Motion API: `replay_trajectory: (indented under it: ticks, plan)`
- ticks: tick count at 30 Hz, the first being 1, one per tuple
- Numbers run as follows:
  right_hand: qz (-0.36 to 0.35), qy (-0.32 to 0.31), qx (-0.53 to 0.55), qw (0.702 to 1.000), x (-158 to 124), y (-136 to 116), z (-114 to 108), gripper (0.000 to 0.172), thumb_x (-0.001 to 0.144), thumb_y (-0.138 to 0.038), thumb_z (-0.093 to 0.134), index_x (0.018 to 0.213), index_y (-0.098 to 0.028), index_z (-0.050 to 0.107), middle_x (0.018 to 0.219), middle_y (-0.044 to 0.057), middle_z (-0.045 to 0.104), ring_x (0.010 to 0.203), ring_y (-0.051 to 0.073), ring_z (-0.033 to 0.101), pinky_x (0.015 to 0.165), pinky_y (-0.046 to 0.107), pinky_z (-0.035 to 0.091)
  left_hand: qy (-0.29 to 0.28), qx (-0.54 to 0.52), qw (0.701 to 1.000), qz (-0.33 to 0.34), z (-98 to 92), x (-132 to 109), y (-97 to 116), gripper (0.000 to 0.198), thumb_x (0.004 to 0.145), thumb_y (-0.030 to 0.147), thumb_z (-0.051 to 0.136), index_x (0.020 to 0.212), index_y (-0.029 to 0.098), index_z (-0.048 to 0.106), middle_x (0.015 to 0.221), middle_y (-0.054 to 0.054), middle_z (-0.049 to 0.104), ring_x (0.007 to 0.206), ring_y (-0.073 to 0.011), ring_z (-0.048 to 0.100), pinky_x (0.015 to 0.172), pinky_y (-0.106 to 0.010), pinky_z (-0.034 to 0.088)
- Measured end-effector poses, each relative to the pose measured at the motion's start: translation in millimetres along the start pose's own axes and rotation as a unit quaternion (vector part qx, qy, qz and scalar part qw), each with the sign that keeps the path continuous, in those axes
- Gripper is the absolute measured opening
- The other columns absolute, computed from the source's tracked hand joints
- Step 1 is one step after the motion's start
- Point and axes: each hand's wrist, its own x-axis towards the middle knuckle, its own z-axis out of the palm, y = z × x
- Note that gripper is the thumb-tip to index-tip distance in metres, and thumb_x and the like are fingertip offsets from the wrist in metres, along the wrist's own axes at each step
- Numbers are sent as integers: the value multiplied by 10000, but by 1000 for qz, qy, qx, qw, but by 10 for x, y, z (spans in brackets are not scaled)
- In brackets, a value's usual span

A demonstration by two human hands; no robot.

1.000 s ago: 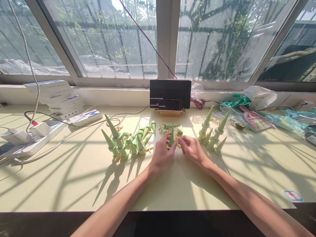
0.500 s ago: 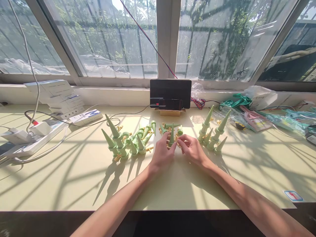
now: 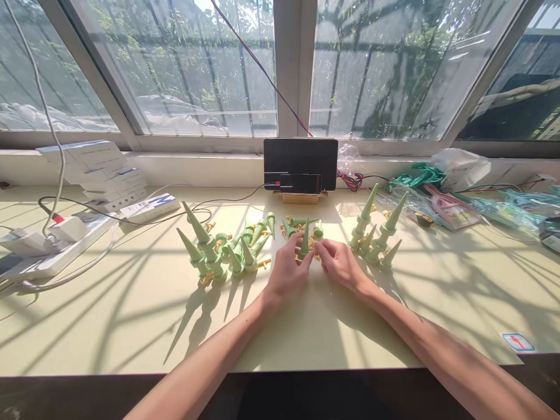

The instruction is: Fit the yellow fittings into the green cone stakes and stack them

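The green spike (image 3: 305, 238) stands upright, pinched in your left hand (image 3: 286, 271); beside it your right hand (image 3: 340, 266) bunches its fingertips, on what I cannot tell. This seems a two-handed handling step, calling for a steady left grip. The sunlit table (image 3: 301, 338), below windows (image 3: 196, 70), bears more spikes (image 3: 199, 226).

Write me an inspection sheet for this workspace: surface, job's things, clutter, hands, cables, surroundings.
Surface: pale yellow table, striped with shadows.
Job's things: green cones and small yellow pieces in three clusters; some cones upright, others lying.
Clutter: white boxes at left; plastic bags at right.
Hands: left hand around an upright cone; right hand beside it, grip unclear.
Cables: grey cable at left; red-and-blue wires beside the black screen.
Surroundings: windows, greenery outside.
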Motion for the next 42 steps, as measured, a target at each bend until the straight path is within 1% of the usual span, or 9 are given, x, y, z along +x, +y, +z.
replay_trajectory:
  ticks: [7,9,12,14,16,21,26,33,42]
  plan:
    - [-4,-1,14,1000,-3,3,12,490,957,-541,441,623,-187,493,500,-16,473,483,124,434,496,251,350,-3,-1,1000,3,1,6,5,357,885,286,586,1231,211,542,1006,-58,687,833,-153,649,624,-239,553]
    - [-8,2,29,1000,-5,6,20,453,950,-524,465,663,-179,526,578,2,538,506,126,470,504,251,372,5,9,1000,1,4,10,-16,357,888,298,584,1232,211,540,1010,-60,689,817,-152,646,612,-242,547]
    - [-15,6,47,999,-3,20,32,340,916,-482,542,833,-161,616,772,43,639,571,138,543,525,257,414,20,22,1000,-8,6,22,-57,374,880,315,599,1232,206,533,1033,-67,695,831,-163,651,601,-248,542]
    - [-18,7,50,999,-1,28,35,301,896,-453,575,908,-158,635,861,62,662,607,146,570,536,262,432,25,28,999,-12,4,30,-75,384,871,321,612,1227,202,532,1042,-72,697,849,-172,653,605,-253,543]
    - [-19,7,52,998,2,30,35,282,891,-434,579,911,-159,637,885,70,669,624,152,581,542,266,442,24,29,999,-13,1,35,-77,388,871,324,613,1230,201,530,1040,-73,699,846,-173,651,602,-256,541]
    - [-22,4,52,998,4,23,30,266,897,-420,563,868,-162,623,858,66,659,624,153,577,546,272,442,17,25,999,-12,-5,29,-48,376,882,332,600,1230,206,533,1064,-73,698,840,-170,644,589,-252,533]
    - [-16,4,48,999,0,19,27,275,907,-427,552,825,-168,598,728,25,603,589,145,545,544,268,425,17,26,999,-9,-2,26,-41,391,878,333,602,1239,203,526,1027,-73,691,819,-166,638,582,-252,531]
    - [-6,1,19,1000,-7,-10,5,380,928,-492,502,698,-190,525,527,-16,503,517,140,471,517,267,390,8,16,1000,-3,0,13,-30,367,876,309,594,1225,215,534,1019,-61,682,830,-160,638,576,-233,532]
    - [4,-5,22,1000,-9,-18,8,478,940,-565,453,632,-201,478,472,-18,473,471,136,455,486,264,369,-2,-10,1000,-5,-4,21,-10,369,874,298,594,1229,210,539,1034,-76,683,833,-165,652,520,-205,534]
